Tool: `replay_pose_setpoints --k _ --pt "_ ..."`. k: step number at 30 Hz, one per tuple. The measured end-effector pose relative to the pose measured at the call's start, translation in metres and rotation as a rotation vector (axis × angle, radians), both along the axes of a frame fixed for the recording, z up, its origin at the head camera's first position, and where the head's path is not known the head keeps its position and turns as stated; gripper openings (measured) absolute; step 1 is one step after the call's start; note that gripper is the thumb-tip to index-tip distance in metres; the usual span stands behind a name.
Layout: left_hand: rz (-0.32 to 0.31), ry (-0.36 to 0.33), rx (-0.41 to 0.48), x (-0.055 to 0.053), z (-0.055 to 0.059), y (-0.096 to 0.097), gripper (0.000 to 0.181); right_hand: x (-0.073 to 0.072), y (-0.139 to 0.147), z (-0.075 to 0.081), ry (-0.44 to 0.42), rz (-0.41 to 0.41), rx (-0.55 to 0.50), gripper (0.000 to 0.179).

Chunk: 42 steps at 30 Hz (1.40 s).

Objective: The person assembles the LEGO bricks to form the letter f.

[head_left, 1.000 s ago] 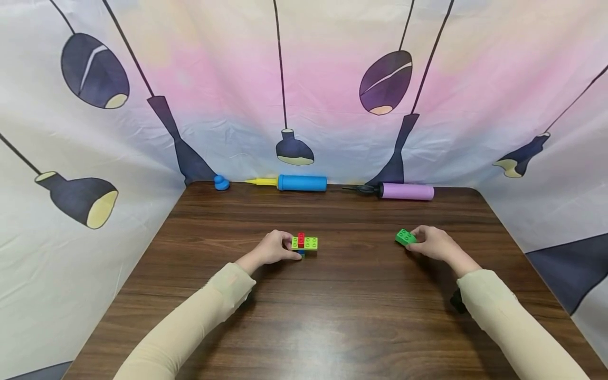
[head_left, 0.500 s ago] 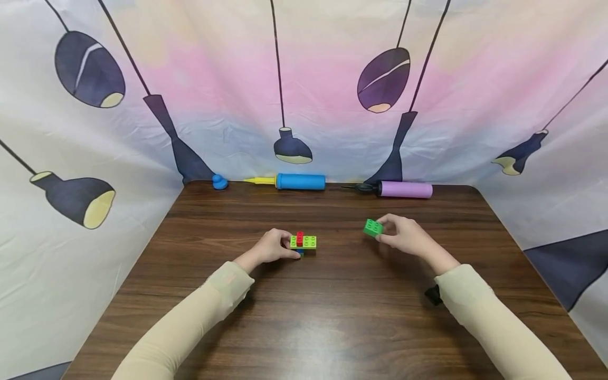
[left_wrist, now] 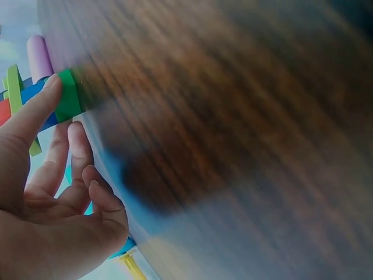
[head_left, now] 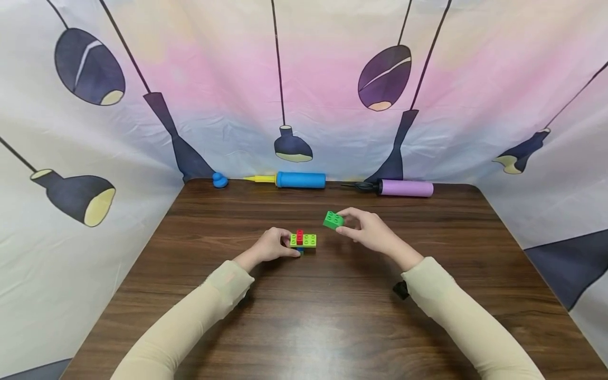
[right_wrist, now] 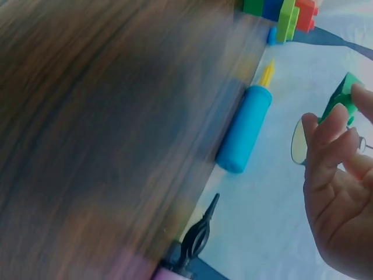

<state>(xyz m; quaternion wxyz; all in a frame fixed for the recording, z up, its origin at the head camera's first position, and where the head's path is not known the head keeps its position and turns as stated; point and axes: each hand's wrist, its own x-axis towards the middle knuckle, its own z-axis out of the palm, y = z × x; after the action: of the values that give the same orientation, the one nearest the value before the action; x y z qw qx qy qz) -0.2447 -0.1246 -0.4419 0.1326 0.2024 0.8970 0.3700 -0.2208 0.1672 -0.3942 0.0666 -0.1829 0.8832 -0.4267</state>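
Near the middle of the table, a small stack of toy building blocks (head_left: 310, 240) stands with a lime plate across it, a red block on top, and blue and green blocks below. My left hand (head_left: 271, 246) pinches its lower part from the left; in the left wrist view the thumb lies against the blue and green blocks (left_wrist: 69, 96). To the right of the stack and above the table, my right hand (head_left: 370, 229) pinches a loose green building block (head_left: 333, 219), studs up. In the right wrist view the fingers partly cover that block (right_wrist: 342, 96).
Along the back edge of the wooden table (head_left: 304, 316) lie a blue hand pump (head_left: 301, 180) with a yellow nozzle and a purple hand pump (head_left: 406, 188) with a black nozzle. A blue toy duck (head_left: 220, 180) sits at the back left. A printed cloth (head_left: 228, 105) hangs behind.
My right hand has carried the green building block leftwards across the table, close to the stack. My left hand has kept its hold on the stack in the same place.
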Motion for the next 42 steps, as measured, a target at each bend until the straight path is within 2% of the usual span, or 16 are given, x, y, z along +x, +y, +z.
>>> replay_pose_setpoints --k 9,17,31,37,42 --pt "-0.005 0.017 -0.004 0.000 -0.001 0.002 0.023 -0.007 -0.021 -0.010 -0.006 0.060 -0.048 0.040" --pt "-0.015 0.010 0.016 -0.001 0.000 0.002 0.021 -0.008 -0.036 -0.013 0.004 0.102 -0.077 0.037" --pt "-0.007 -0.003 0.020 -0.001 -0.002 0.001 0.022 -0.012 -0.052 -0.019 0.032 0.141 -0.038 0.039" --pt "-0.011 -0.001 0.021 -0.002 -0.003 0.000 0.021 -0.013 -0.056 -0.024 0.019 0.164 -0.049 0.037" --pt "-0.009 -0.003 0.020 -0.002 -0.003 -0.001 0.021 -0.015 -0.057 -0.023 0.056 0.177 -0.028 0.036"
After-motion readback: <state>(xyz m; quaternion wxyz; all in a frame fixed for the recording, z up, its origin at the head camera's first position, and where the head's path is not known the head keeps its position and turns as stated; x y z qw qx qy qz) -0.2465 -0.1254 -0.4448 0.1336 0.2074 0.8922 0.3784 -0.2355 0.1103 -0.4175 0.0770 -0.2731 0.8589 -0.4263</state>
